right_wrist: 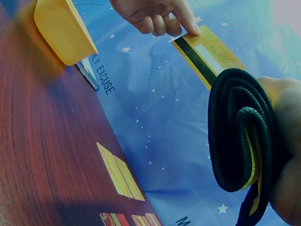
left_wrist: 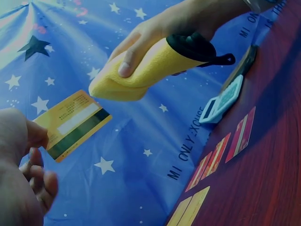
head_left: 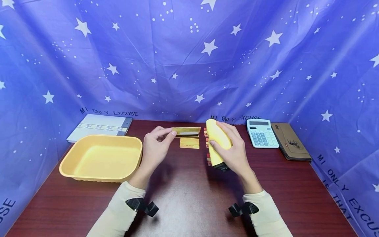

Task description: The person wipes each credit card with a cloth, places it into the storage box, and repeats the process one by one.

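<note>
Between thumb and fingers, my left hand (head_left: pixel 156 146) pinches one end of a gold bank card (left_wrist: pixel 77 123), raised above the table. Its back, with a dark magnetic stripe and a pale signature strip, shows in both wrist views. My right hand (head_left: pixel 235 154) grips a folded yellow cloth (head_left: pixel 217 140) with black edging and a small black loop. In the left wrist view the cloth's tip comes right up to the card's edge. Gold cards (right_wrist: pixel 120 176) lie on the table below, beside a line of red cards (left_wrist: pixel 240 134), which the cloth partly covers in the head view.
A yellow plastic basin (head_left: pixel 100 176) stands left of my left hand, with a white-and-grey folder (head_left: pixel 97 123) behind it. At the back right are a light blue calculator (head_left: pixel 263 133) and a brown wallet-like case (head_left: pixel 291 141). Star-patterned blue curtain (head_left: pixel 177 59) encloses the table (head_left: pixel 189 204).
</note>
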`<state>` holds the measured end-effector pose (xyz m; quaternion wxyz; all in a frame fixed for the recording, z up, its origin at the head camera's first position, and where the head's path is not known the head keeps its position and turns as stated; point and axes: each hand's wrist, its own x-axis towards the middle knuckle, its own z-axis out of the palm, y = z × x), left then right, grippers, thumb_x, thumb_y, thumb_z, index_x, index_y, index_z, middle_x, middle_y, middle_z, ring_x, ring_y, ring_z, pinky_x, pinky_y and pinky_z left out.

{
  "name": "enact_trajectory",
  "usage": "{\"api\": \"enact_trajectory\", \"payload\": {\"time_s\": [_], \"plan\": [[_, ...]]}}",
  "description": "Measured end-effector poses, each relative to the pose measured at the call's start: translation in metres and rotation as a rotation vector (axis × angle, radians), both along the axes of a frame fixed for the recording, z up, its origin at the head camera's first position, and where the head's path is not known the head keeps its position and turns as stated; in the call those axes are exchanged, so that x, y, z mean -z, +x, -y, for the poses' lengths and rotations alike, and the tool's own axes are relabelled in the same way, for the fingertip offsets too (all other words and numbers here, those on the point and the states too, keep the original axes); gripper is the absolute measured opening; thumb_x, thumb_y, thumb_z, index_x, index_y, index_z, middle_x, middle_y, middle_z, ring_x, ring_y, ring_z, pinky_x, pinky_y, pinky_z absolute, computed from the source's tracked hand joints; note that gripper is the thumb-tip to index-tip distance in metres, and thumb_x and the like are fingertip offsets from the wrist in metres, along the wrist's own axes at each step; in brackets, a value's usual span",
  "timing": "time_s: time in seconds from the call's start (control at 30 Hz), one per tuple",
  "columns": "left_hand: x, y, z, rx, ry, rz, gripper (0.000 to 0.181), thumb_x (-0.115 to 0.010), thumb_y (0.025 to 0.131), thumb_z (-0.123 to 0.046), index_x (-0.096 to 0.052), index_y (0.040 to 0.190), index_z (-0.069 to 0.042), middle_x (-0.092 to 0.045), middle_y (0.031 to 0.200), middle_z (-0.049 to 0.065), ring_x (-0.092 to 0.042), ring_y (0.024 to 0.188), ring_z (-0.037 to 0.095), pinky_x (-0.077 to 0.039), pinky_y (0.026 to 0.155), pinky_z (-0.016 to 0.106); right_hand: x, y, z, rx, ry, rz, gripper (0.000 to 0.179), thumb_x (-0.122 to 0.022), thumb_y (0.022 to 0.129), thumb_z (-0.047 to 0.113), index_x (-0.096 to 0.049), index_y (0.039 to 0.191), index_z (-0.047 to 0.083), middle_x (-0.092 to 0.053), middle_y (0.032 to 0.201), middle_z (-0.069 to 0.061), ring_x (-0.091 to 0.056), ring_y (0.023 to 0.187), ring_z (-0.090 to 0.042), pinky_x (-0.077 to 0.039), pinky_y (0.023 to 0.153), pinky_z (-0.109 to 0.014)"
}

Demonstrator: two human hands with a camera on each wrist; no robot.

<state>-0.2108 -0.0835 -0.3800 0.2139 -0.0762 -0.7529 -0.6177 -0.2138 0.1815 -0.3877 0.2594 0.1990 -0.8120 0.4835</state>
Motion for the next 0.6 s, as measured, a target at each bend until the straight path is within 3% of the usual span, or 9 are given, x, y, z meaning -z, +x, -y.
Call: {"api": "enact_trajectory", "payload": {"time_s": [0.13,0.2,0.33,0.6], "plan": [[-0.0006,-0.0005,-0.0004,0.003,0.064,-0.009,0.017,-0.077,0.090,-0.007,-0.080,0.105,0.002,-0.077,0.106,0.016,-0.069,0.085,0.000,-0.059,0.077,0.009,-0.0005,0.0005,0.0006,-0.004,0.001,0.009,0.066,-0.085,0.082,0.007,-0.064,0.142,0.026,-0.061,0.142,-0.002,-0.055,0.127,-0.016,-0.049,0.086,-0.014],[-0.0009,0.0000,-0.0005,0.014,0.095,0.009,0.018,-0.076,0.091,-0.005,-0.079,0.107,0.003,-0.078,0.108,0.019,-0.072,0.083,-0.001,-0.062,0.080,0.012,-0.0005,0.0007,0.0008,-0.007,0.002,0.013,0.067,-0.085,0.082,0.007,-0.063,0.142,0.027,-0.061,0.143,-0.002,-0.054,0.128,-0.016,-0.049,0.086,-0.014],[-0.0020,0.0003,-0.0005,0.047,0.162,0.021,0.023,-0.073,0.093,-0.001,-0.076,0.116,0.004,-0.077,0.103,0.026,-0.075,0.071,0.003,-0.067,0.072,0.023,-0.0006,0.0009,0.0009,-0.009,0.002,0.013,0.067,-0.085,0.082,0.007,-0.063,0.143,0.026,-0.061,0.143,-0.002,-0.055,0.128,-0.016,-0.049,0.086,-0.015],[-0.0016,-0.0006,-0.0001,0.064,0.157,0.006,0.035,-0.073,0.092,0.000,-0.074,0.125,-0.008,-0.078,0.095,0.026,-0.075,0.066,0.003,-0.066,0.071,0.019,-0.0006,0.0019,0.0022,-0.007,0.008,0.003,0.067,-0.085,0.082,0.007,-0.064,0.142,0.026,-0.062,0.142,-0.003,-0.056,0.125,-0.015,-0.048,0.088,-0.014]]}}
